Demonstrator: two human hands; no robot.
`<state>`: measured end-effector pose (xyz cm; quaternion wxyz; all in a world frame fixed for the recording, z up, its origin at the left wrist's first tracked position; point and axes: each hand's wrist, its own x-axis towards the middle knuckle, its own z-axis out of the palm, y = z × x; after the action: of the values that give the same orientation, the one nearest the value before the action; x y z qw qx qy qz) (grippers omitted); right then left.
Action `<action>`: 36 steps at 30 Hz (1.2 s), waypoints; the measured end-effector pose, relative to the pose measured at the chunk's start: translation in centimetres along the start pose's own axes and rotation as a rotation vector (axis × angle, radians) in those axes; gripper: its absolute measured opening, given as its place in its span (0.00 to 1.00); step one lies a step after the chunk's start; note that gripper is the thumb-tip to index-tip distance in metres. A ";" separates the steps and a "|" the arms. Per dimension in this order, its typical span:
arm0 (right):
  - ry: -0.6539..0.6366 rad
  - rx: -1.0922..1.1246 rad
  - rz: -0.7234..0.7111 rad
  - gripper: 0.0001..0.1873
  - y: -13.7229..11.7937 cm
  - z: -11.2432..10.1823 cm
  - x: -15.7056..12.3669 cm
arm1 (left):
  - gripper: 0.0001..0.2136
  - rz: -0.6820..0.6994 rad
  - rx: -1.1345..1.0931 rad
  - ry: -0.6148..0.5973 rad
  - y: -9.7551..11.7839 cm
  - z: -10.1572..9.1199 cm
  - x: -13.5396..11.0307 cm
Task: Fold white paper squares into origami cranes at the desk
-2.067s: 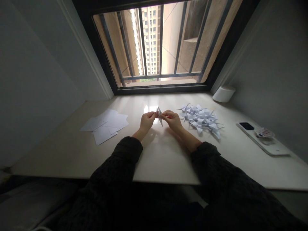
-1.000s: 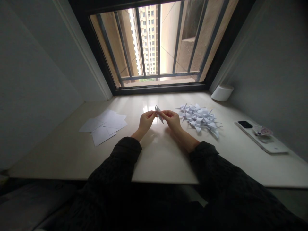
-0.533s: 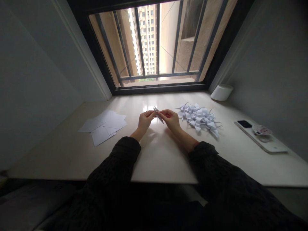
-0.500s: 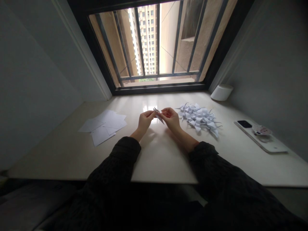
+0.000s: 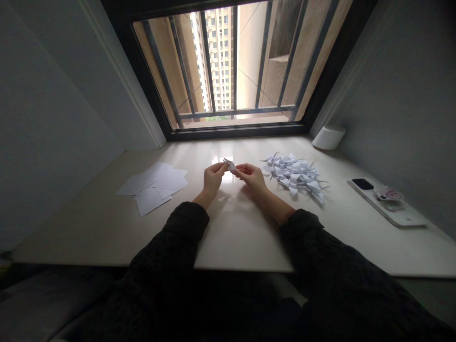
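Above the middle of the pale sill top, a small folded piece of white paper [image 5: 231,166] is held between my two hands. The fingertips of my left hand [image 5: 213,177] pinch its left side, with a narrow point sticking up past them. My right hand [image 5: 251,175] grips the right side of the paper between thumb and fingers. Parts of the folds are hidden behind my fingers. Just right of my right hand lies a pile of folded white paper cranes [image 5: 295,173].
Loose white paper sheets [image 5: 153,199] overlap at the left. On the right lies a phone [image 5: 409,217] with a round pinkish grip [image 5: 392,193]. A white rounded object [image 5: 328,137] stands in the back right corner, beside the barred window [image 5: 235,128].
The folded paper has turned in my fingers, and its long point no longer juts down to the right. My right hand has shifted its hold slightly.
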<state>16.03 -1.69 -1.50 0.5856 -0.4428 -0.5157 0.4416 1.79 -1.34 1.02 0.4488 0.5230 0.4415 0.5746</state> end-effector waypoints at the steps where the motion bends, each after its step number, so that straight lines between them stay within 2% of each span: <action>1: 0.004 0.006 0.018 0.23 0.0 0.0 -0.1 | 0.14 0.002 0.001 -0.003 0.0 0.0 0.0; 6: -0.036 -0.004 0.060 0.21 -0.5 0.1 -0.4 | 0.12 0.009 0.001 -0.017 -0.2 0.1 0.0; 10: -0.076 -0.010 0.041 0.20 -0.4 0.0 -0.2 | 0.11 -0.051 -0.006 -0.023 -0.3 0.0 0.0; 14: -0.058 -0.073 -0.010 0.19 -0.4 0.0 -0.1 | 0.14 -0.100 -0.019 -0.049 -0.3 0.0 -0.1; 18: 0.074 -0.267 -0.168 0.18 -0.9 0.1 -0.7 | 0.17 -0.153 -0.065 -0.094 -0.6 -0.1 0.1; 21: 0.152 -0.436 -0.373 0.15 -1.3 -0.1 -1.1 | 0.20 -0.246 -0.082 -0.142 -0.7 -0.2 0.1; 24: 0.174 -0.620 -0.559 0.11 -1.4 -0.7 -1.1 | 0.22 -0.299 -0.062 -0.144 -0.7 -0.3 0.2; 30: -0.013 -0.864 -0.771 0.10 -1.4 -1.5 -0.7 | 0.22 -0.302 -0.085 -0.094 -0.2 -0.3 0.3; 33: -0.089 -0.845 -0.809 0.11 -1.4 -1.4 -0.7 | 0.19 -0.243 -0.051 -0.091 -0.2 -0.4 0.4; 36: -0.106 -0.768 -0.822 0.11 -1.3 -1.2 -0.7 | 0.19 -0.188 -0.001 -0.100 -0.3 -0.6 0.6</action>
<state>17.24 -2.72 -0.45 0.4798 -0.3640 -0.7980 -0.0206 1.14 -0.75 0.77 0.5223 0.5073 0.4653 0.5033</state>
